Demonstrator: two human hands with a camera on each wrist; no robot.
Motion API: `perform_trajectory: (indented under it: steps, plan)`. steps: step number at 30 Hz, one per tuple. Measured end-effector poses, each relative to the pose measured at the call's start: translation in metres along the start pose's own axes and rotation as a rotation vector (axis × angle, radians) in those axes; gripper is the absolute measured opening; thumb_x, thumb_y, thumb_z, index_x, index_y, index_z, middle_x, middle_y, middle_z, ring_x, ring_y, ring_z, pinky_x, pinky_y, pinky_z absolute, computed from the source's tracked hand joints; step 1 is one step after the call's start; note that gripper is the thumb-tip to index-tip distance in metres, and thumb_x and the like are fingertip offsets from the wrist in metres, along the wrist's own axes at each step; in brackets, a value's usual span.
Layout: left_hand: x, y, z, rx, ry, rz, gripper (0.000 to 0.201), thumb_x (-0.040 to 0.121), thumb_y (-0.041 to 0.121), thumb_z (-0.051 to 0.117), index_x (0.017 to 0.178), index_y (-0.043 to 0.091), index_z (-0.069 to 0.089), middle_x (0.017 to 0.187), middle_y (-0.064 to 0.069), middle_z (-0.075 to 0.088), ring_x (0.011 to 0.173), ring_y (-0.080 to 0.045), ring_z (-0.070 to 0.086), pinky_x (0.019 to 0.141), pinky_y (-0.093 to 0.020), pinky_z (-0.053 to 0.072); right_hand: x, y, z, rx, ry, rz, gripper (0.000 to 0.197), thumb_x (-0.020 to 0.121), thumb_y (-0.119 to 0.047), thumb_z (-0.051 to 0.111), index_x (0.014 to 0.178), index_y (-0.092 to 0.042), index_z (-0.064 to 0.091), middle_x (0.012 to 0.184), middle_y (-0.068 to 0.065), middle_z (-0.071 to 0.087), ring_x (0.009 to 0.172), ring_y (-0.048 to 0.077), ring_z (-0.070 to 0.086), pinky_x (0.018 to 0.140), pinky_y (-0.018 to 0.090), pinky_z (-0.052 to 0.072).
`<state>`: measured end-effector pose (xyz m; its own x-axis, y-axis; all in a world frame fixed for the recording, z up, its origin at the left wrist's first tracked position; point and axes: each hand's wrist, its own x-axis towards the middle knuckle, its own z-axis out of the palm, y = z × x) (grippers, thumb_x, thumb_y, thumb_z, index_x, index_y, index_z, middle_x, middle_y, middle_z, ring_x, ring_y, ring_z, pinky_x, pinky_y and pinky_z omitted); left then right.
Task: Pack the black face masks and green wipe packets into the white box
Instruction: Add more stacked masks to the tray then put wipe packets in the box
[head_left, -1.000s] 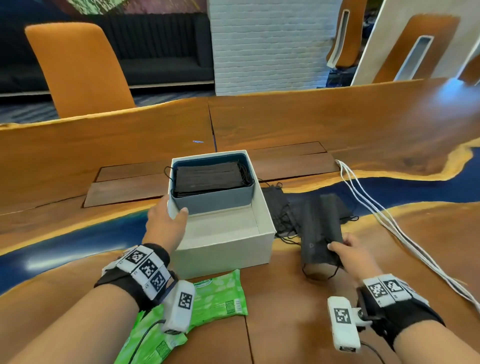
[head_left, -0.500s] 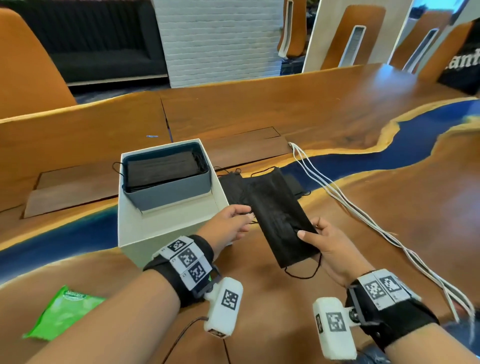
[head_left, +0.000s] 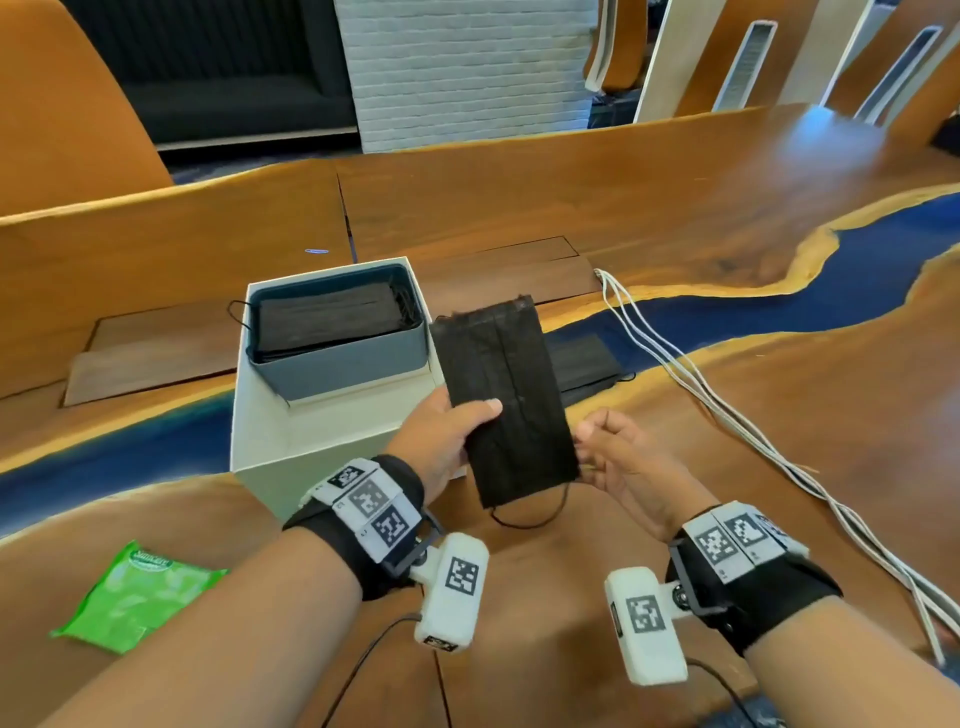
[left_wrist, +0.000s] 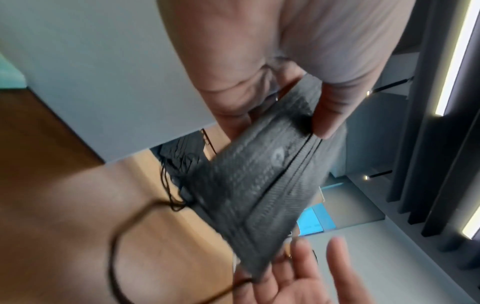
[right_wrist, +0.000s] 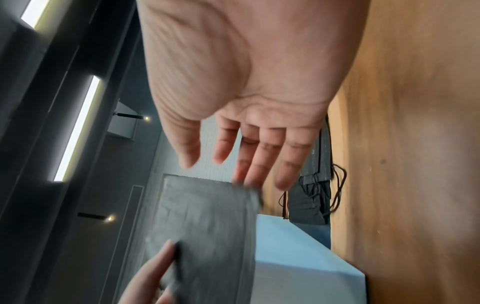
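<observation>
Here the left hand (head_left: 441, 441) pinches a black mask (head_left: 506, 405) between thumb and fingers, holding it just right of the white box (head_left: 270, 452). The right hand (head_left: 618, 457) sits at the mask's right edge, fingers spread loosely and gripping nothing. A gray tray (head_left: 353, 364) of masks fills the box's far half. More masks (head_left: 584, 361) lie on the table (head_left: 675, 218) beyond, and a green packet (head_left: 135, 597) lies near left.

Wooden table (head_left: 675, 208) bears white box (head_left: 270, 447), wipe packet (head_left: 135, 592).
</observation>
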<state>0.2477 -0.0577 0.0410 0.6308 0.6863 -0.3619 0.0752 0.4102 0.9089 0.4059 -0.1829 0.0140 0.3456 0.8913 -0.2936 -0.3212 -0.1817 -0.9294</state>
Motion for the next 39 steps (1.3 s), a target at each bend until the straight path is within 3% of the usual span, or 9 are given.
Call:
perform_trajectory:
  steps: [5, 10, 15, 20, 22, 25, 32, 35, 39]
  plan:
    - [0.004, 0.024, -0.019, -0.059, 0.082, 0.031, 0.024, 0.093, 0.004, 0.045, 0.110, 0.018, 0.055, 0.109, -0.015, 0.064, 0.096, -0.029, 0.063, 0.087, -0.046, 0.052, 0.032, -0.009, -0.014, -0.121, 0.155, -0.024, 0.016, 0.097, -0.016, 0.047, 0.083, -0.011, 0.053, 0.089, 0.008, 0.065, 0.077, 0.016, 0.062, 0.076, 0.031, 0.053]
    - [0.015, 0.030, -0.032, 0.001, 0.153, 0.047, 0.038, 0.097, 0.001, 0.038, 0.129, 0.019, 0.046, 0.120, -0.013, 0.061, 0.102, -0.027, 0.062, 0.087, -0.048, 0.052, 0.074, -0.003, -0.041, -0.803, 0.186, -0.022, 0.005, 0.088, -0.017, 0.061, 0.091, -0.019, 0.056, 0.099, -0.001, 0.063, 0.096, 0.015, 0.059, 0.086, 0.030, 0.045]
    - [0.020, 0.023, -0.043, -0.021, 0.141, 0.001, 0.035, 0.098, 0.004, 0.038, 0.125, 0.022, 0.050, 0.122, -0.014, 0.061, 0.110, -0.030, 0.059, 0.095, -0.053, 0.047, 0.122, -0.003, -0.041, -1.220, -0.010, 0.126, 0.057, 0.083, -0.020, 0.065, 0.134, -0.028, 0.042, 0.143, -0.001, 0.041, 0.117, 0.019, 0.053, 0.090, 0.027, 0.043]
    - [0.022, 0.018, -0.050, -0.120, 0.117, 0.002, 0.032, 0.099, 0.004, 0.036, 0.115, 0.023, 0.056, 0.115, -0.010, 0.066, 0.104, -0.026, 0.063, 0.091, -0.048, 0.049, 0.164, 0.007, -0.031, -1.418, -0.152, 0.220, 0.092, 0.075, -0.029, 0.075, 0.149, -0.030, 0.021, 0.159, 0.004, 0.011, 0.145, 0.028, 0.018, 0.115, 0.045, 0.025]
    - [0.023, 0.015, -0.051, -0.165, 0.124, 0.001, 0.031, 0.098, 0.003, 0.036, 0.114, 0.021, 0.056, 0.111, -0.010, 0.067, 0.101, -0.025, 0.064, 0.088, -0.047, 0.051, 0.176, 0.014, -0.026, -1.561, -0.153, 0.217, 0.098, 0.075, -0.038, 0.074, 0.151, -0.030, 0.013, 0.160, 0.001, 0.001, 0.147, 0.029, 0.003, 0.117, 0.052, 0.012]
    - [0.026, 0.011, -0.055, -0.291, 0.160, 0.013, 0.031, 0.098, 0.005, 0.037, 0.116, 0.021, 0.056, 0.107, -0.009, 0.069, 0.095, -0.024, 0.067, 0.080, -0.046, 0.054, 0.189, 0.024, -0.024, -1.648, -0.150, 0.241, 0.105, 0.075, -0.048, 0.072, 0.152, -0.029, 0.004, 0.161, -0.003, -0.003, 0.148, 0.028, 0.002, 0.116, 0.054, 0.010]
    - [0.030, 0.018, -0.057, -0.260, 0.138, 0.076, 0.038, 0.097, -0.003, 0.033, 0.114, 0.020, 0.058, 0.104, -0.006, 0.072, 0.094, -0.021, 0.070, 0.080, -0.038, 0.055, 0.186, 0.032, -0.025, -1.667, -0.015, 0.183, 0.068, 0.092, -0.048, 0.050, 0.150, -0.035, 0.017, 0.155, -0.005, 0.020, 0.139, 0.026, 0.026, 0.108, 0.046, 0.033]
    - [0.030, 0.016, -0.059, -0.300, 0.137, 0.085, 0.039, 0.098, -0.002, 0.031, 0.115, 0.020, 0.057, 0.106, -0.007, 0.071, 0.096, -0.022, 0.068, 0.082, -0.040, 0.056, 0.176, 0.036, -0.029, -1.703, 0.049, 0.062, 0.050, 0.098, -0.033, 0.042, 0.146, -0.036, 0.028, 0.146, -0.003, 0.035, 0.129, 0.024, 0.039, 0.100, 0.041, 0.040]
    - [0.030, 0.015, -0.060, -0.316, 0.115, 0.086, 0.041, 0.098, -0.004, 0.029, 0.115, 0.020, 0.057, 0.104, -0.006, 0.071, 0.093, -0.021, 0.069, 0.083, -0.041, 0.057, 0.165, 0.041, -0.039, -1.539, 0.067, 0.018, 0.053, 0.092, -0.009, 0.044, 0.142, -0.028, 0.041, 0.137, 0.003, 0.043, 0.121, 0.025, 0.047, 0.098, 0.037, 0.045]
